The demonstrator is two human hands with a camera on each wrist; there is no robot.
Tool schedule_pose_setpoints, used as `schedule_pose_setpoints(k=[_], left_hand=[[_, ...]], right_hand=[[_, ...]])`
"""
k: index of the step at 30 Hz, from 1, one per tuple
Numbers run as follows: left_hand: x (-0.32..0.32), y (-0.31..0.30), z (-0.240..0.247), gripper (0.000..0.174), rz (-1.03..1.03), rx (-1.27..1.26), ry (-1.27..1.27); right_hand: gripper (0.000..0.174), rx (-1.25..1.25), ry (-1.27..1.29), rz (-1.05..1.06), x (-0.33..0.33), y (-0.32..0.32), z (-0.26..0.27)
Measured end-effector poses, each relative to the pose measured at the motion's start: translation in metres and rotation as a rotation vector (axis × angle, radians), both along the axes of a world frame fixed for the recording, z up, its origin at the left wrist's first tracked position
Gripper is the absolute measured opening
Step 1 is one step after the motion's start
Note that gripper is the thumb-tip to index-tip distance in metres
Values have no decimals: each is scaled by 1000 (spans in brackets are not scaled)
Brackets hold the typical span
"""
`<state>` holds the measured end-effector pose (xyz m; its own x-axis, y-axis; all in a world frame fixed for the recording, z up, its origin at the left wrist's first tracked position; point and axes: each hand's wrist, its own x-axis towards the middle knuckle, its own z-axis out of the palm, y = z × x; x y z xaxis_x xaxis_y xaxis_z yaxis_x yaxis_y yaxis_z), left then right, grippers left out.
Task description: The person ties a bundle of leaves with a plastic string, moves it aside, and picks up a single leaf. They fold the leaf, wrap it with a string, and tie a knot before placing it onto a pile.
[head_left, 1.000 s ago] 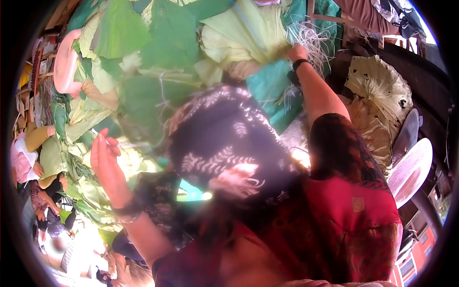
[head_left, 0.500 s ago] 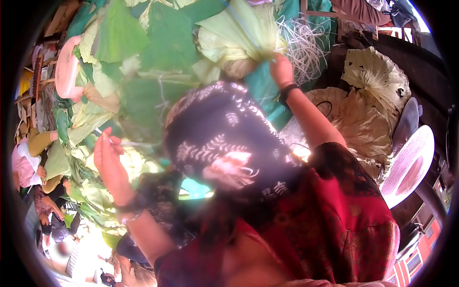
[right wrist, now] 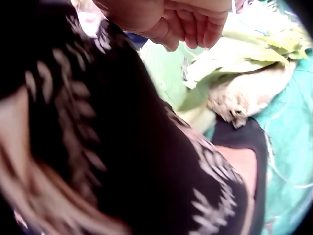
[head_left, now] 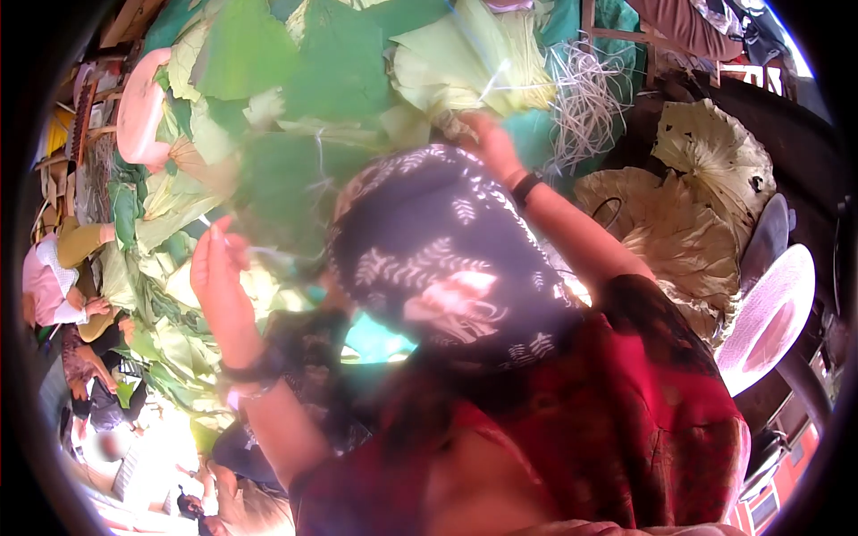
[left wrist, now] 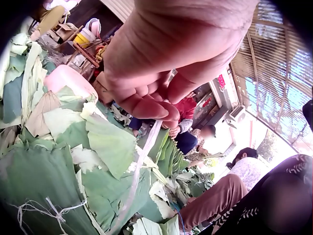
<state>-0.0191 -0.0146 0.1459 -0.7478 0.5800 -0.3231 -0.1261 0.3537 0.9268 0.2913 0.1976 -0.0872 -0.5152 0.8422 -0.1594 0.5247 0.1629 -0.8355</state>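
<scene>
1. Across the far and left side of the scene, broad green leaves (head_left: pixel 335 67) overlap one another, with white string (left wrist: pixel 57 214) crossing one of the nearer ones.
2. At the near middle, black cloth with white leaf prints (head_left: pixel 429 237) covers the person's bent knee.
3. On the right, large dried brown leaves (head_left: pixel 666 237) lie spread and wrinkled.
4. Just far of the knee, a bundle of pale leaves (head_left: pixel 474 58) fans out.
5. To its right lies a loose tangle of white strips (head_left: pixel 585 107).
6. At the right edge, a pale hat (head_left: pixel 760 322) stands tilted.
7. Near the pale bundle, the right hand (head_left: pixel 490 147) reaches past the knee, fingers side by side and loosely bent; whether it touches the leaves I cannot tell.
8. On the left, above the green leaves, the left hand (head_left: pixel 222 277) is closed narrow, pinching one white ribbon (left wrist: pixel 140 161) at its fingertips; the ribbon trails down in front of the leaves.
</scene>
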Motion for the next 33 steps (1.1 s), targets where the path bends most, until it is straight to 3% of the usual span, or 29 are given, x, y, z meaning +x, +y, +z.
schedule_pose_setpoints(k=[2, 3, 4, 8, 12, 17, 22, 27, 30, 31, 33], left_hand=[[9, 5, 5, 26, 2, -2, 18], [15, 8, 11, 25, -37, -35, 62], [20, 10, 18, 24, -70, -65, 109], [30, 16, 34, 24, -176, 80, 86], [36, 19, 42, 24, -226, 380, -248], [28, 16, 65, 25, -133, 728, -383], [-2, -13, 89, 26, -135, 1024, -349], [-17, -42, 92, 25, -59, 898, -166], [-17, -52, 92, 25, -40, 793, -100], [-16, -56, 91, 24, -39, 765, -77], [-16, -61, 92, 24, -26, 723, -49]], right_hand=[[31, -293, 131, -137, -8, 19, 33], [31, -270, 340, -159, -11, 27, 37], [30, -437, 541, -187, -15, 39, 51], [31, -694, 742, -24, -40, 67, 168], [31, -689, 737, 244, -78, 70, 265], [30, -605, 554, 522, -126, 33, 342], [33, -519, 385, 688, -164, -11, 357], [26, -137, 122, 780, -200, -51, 355], [29, 97, 328, 717, -232, -79, 341], [29, 169, 464, 781, -242, -84, 331], [31, -275, 480, 779, -253, -98, 323]])
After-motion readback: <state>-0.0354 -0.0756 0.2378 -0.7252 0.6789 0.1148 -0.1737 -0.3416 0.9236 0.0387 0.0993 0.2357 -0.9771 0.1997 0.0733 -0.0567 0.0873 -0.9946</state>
